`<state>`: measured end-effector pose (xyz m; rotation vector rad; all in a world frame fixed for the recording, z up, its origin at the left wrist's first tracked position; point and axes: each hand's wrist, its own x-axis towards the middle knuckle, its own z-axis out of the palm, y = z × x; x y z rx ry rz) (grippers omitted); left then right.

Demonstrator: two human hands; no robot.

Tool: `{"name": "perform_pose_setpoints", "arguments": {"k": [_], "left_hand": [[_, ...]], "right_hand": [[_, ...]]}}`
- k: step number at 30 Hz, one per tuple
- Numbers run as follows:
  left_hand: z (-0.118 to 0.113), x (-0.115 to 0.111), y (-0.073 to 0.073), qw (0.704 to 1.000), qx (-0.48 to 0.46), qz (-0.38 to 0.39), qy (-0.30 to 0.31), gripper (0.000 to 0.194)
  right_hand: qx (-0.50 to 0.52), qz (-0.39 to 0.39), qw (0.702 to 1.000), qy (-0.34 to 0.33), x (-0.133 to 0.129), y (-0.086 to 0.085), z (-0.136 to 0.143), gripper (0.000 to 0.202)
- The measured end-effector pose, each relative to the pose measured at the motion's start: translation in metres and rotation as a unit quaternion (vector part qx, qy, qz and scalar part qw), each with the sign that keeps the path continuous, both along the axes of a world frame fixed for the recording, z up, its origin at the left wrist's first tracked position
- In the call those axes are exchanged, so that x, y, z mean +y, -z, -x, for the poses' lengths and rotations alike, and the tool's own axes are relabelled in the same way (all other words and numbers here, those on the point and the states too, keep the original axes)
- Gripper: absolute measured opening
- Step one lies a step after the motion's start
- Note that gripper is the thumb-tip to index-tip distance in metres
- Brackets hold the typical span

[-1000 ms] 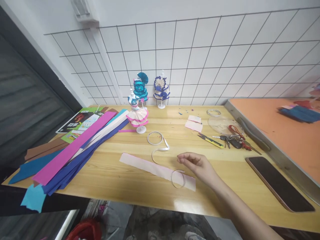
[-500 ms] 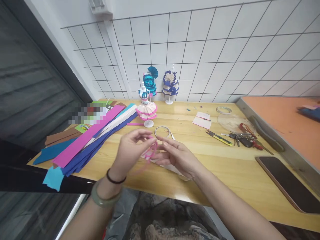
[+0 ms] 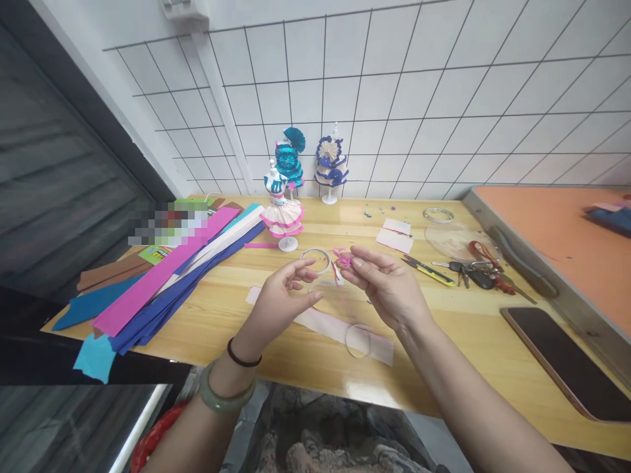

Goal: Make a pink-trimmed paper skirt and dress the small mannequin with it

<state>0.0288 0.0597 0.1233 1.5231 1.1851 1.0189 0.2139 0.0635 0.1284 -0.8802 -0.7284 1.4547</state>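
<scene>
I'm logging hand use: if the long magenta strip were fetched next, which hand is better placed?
Probably the left hand: it looks empty and is nearer the long magenta strip. The right hand pinches a small pink piece and is farther away.

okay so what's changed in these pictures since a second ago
The left hand, out of view at first, came in and met the right hand over the pink piece. Since then the left has opened and let go, while the right has moved off to the right, holding the piece alone. The phone, keys, cutter and dress forms stayed put.
</scene>
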Motion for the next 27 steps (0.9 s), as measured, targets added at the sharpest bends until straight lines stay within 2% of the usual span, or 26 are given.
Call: {"name": "perform_pose_setpoints", "arguments": {"k": [4,6,8,10,12,14,17,20,22,24,27], "left_hand": [[0.001,-0.004,0.006,0.994,-0.080,0.078,-0.021,0.052],[-0.006,-0.006,0.009,0.979,-0.151,0.135,0.016,0.047],[-0.016,-0.007,0.011,0.951,-0.232,0.192,0.075,0.041],[-0.028,-0.007,0.013,0.921,-0.306,0.215,0.106,0.037],[-0.038,-0.006,0.015,0.910,-0.349,0.203,0.090,0.026],[-0.044,-0.003,0.016,0.917,-0.354,0.180,0.043,0.026],[-0.047,0.000,0.017,0.956,-0.271,0.116,-0.018,0.027],[-0.048,0.001,0.016,0.995,-0.091,-0.025,-0.020,0.019],[-0.051,0.002,0.016,0.990,0.030,-0.137,0.011,0.023],[-0.055,0.005,0.017,0.967,0.124,-0.221,0.040,0.028],[-0.060,0.012,0.019,0.944,0.183,-0.273,0.035,0.025]], "right_hand": [[0.001,0.010,1.000,-0.028,-0.001,0.001,-0.005,0.027],[-0.006,0.027,0.998,-0.058,-0.006,0.004,-0.001,0.028],[-0.023,0.037,0.996,-0.080,-0.012,0.009,0.004,0.030],[-0.044,0.028,0.996,-0.074,-0.016,0.011,0.007,0.029],[-0.064,0.015,0.996,-0.054,-0.019,0.012,0.007,0.031],[-0.084,0.016,0.995,-0.042,-0.019,0.012,0.005,0.042],[-0.106,0.031,0.993,-0.039,-0.015,0.014,-0.002,0.053],[-0.118,0.024,0.992,-0.038,-0.008,0.018,-0.008,0.042],[-0.132,0.012,0.991,-0.035,-0.003,0.019,-0.012,0.036],[-0.149,0.002,0.988,-0.030,0.001,0.019,-0.015,0.036],[-0.175,-0.013,0.984,-0.039,0.003,0.017,-0.019,0.045]]}}
